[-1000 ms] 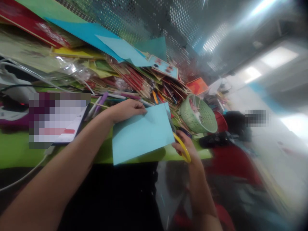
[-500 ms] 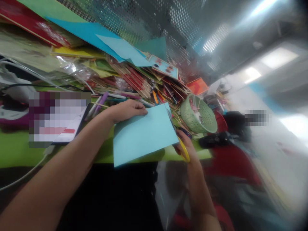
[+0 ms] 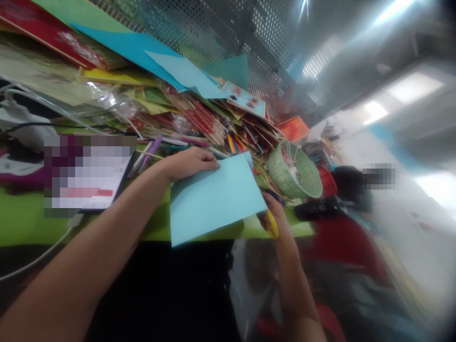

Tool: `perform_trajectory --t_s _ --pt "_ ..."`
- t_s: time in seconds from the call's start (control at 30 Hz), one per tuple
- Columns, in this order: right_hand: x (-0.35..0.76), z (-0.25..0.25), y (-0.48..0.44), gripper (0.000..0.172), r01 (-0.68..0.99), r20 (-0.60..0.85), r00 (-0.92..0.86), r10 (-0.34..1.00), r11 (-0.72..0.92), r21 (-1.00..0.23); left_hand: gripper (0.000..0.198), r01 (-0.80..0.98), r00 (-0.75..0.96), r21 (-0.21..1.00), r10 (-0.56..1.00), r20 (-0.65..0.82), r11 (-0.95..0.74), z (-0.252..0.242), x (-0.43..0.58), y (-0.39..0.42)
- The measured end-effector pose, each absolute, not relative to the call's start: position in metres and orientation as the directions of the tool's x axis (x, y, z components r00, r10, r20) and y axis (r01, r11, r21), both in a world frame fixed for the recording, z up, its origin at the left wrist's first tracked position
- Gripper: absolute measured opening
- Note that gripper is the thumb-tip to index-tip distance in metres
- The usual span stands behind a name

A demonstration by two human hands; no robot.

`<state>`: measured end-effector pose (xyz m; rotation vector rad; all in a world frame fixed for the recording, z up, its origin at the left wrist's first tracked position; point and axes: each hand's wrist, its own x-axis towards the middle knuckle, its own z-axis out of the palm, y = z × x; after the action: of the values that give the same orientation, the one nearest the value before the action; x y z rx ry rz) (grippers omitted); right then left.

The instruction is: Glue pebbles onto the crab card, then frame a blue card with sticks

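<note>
At the far left a white cable [image 3: 39, 256] runs off the edge of the green desk [image 3: 21, 225], and beside it lies a blurred-out card [image 3: 89, 171] with pens [image 3: 151, 149] just past its right corner. The left hand [image 3: 187, 163] comes in from the lower left, its forearm crossing the desk edge, and its grip pinches the top left edge of a light blue sheet [image 3: 213, 197], fingers pressed together on the paper's upper side. The sheet sits near the desk's front edge, tilted, with its lower left corner hanging past the edge over the dark lap below. Behind the hand and sheet, a heap of sticks [image 3: 199, 116] lies in loose bundles, topped with blue papers [image 3: 171, 61] and a yellow one, all leaning against a perforated metal panel [image 3: 228, 28]. At the sheet's right edge the right hand [image 3: 276, 216] holds scissors [image 3: 272, 223] by a yellow handle, the fingers closed through and around the loop; the blades are hidden behind the paper, so how far they are parted cannot be told. Just beyond that hand, a pale green basket [image 3: 295, 171] stands tipped toward the viewer with a few sticks in it, near an orange card [image 3: 294, 128]. Farther right a dark object [image 3: 317, 206] lies at the desk's end, and the room beyond is blurred.
</note>
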<state>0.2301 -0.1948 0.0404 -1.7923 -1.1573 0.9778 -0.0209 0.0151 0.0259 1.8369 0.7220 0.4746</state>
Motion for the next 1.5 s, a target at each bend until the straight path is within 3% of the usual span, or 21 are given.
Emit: perform_trajectory --t_s 0.17,0.4,1.23,1.5 --pt "0.233 0.041 -0.192 0.049 0.312 -0.216 0.310 0.926 -0.313 -0.897 0.035 0.260 0.757 0.929 0.653 -0.026 -0.264 0.022 -0.020 0.018" --pt "0.235 0.043 -0.191 0.048 0.414 -0.204 0.306 0.930 -0.323 -0.851 0.042 0.274 0.786 0.907 0.618 -0.019 -0.320 0.024 -0.018 0.017" --pt "0.237 0.042 -0.189 0.043 0.507 -0.186 0.321 0.929 -0.334 -0.794 0.042 0.378 0.793 0.827 0.607 -0.058 -0.415 0.033 -0.018 0.013" --pt "0.239 0.044 -0.188 0.028 0.714 0.033 0.224 0.974 -0.141 -0.686 0.042 0.357 0.796 0.835 0.604 -0.037 -0.419 0.030 -0.018 0.014"
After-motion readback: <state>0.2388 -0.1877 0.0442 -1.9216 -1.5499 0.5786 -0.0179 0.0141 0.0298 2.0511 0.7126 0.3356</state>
